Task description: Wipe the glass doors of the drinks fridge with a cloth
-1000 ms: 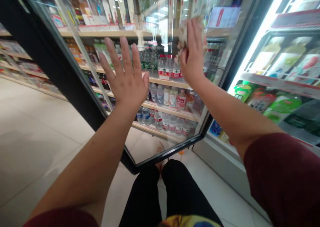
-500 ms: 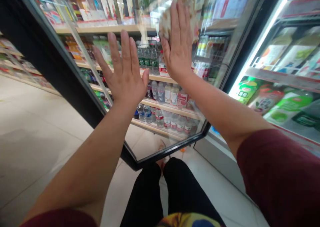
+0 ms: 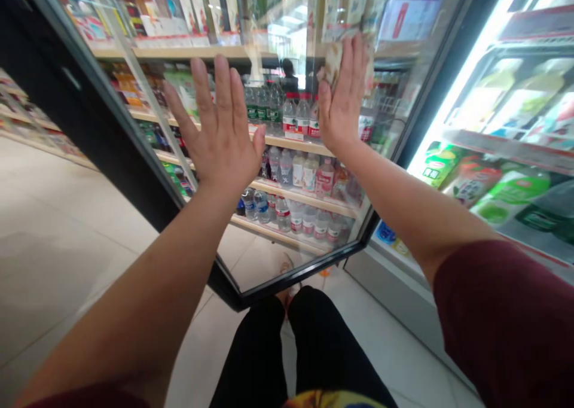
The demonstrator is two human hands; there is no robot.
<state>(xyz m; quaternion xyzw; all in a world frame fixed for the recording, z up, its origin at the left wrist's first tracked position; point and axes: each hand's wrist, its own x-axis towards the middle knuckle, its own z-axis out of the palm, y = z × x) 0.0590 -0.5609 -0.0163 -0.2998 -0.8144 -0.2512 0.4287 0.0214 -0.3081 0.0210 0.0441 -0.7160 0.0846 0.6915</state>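
Observation:
The black-framed glass door (image 3: 305,272) stands open in front of me, tilted in the head view. My left hand (image 3: 219,133) lies against the pane with its fingers spread and nothing in it. Higher up and to the right, my right hand (image 3: 343,100) presses a pale, brown-patterned cloth (image 3: 332,61) to the glass. Its fingers are stretched out over the cloth, close together. Part of the cloth is hidden behind the fingers, with edges showing on both sides.
Through the pane show shelves with several bottles (image 3: 309,171). On the right is a lit fridge with drink bottles (image 3: 511,192) on its racks. Pale floor tiles (image 3: 89,228) lie to the left. My legs (image 3: 332,342) are just below the door's lower corner.
My right hand has slid down and to the right across the glass with the cloth. The left hand stays at nearly the same place on the pane.

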